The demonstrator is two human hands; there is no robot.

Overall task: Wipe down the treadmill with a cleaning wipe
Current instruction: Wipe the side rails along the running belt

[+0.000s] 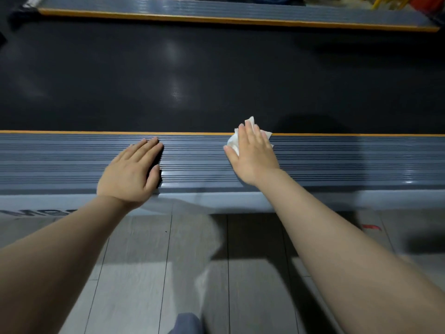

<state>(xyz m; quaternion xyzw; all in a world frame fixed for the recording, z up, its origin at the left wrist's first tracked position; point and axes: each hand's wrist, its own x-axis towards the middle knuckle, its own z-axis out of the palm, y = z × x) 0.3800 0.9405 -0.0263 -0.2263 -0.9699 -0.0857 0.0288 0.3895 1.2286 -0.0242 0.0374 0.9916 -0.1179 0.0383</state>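
I note one wipe (pixel 233 141) pressed under my flat right hand (pixel 250 157), left hand (pixel 131 173) flat, fingers (pixel 150 145) released, on one of two rails (pixel 337 160)

Grey wood-look plank floor (pixel 149 273) beneath me, thin dark seams running away from my feet. A pale patch of light (pixel 134 283) lies across the boards, shadow around it. Small red mark (pixel 372 227) on the floor to my right. Yellow frame (pixel 387 1) far off, top right, blurred
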